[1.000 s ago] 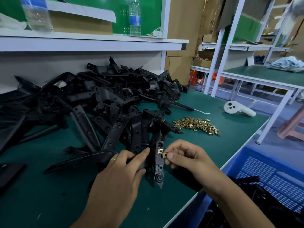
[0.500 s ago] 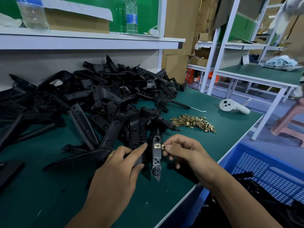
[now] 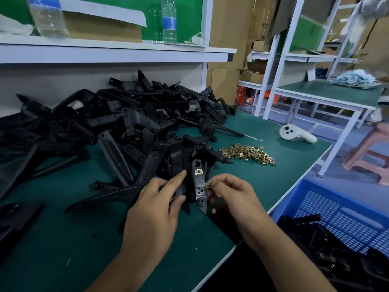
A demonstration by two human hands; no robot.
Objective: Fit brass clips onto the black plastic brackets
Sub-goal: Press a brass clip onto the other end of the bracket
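Note:
My left hand [image 3: 156, 205] grips a black plastic bracket [image 3: 199, 186] and holds it upright over the green mat. One brass clip [image 3: 198, 171] sits fitted on the bracket's upper part. My right hand [image 3: 231, 193] pinches a second brass clip [image 3: 207, 185] against the bracket's right edge, lower down. A loose heap of brass clips [image 3: 249, 153] lies on the mat beyond my right hand. A big pile of black brackets [image 3: 126, 123] fills the left and middle of the bench.
A blue plastic crate [image 3: 345, 211] holding black brackets stands at the lower right, below the bench edge. A white hand controller [image 3: 296, 133] lies at the bench's far right. A shelf [image 3: 113, 52] with water bottles runs overhead. A pink stool [image 3: 370, 152] stands on the floor.
The first clip now sits fitted on the upper bracket. My right hand has moved down the bracket's edge with another clip. The left hand keeps its grip.

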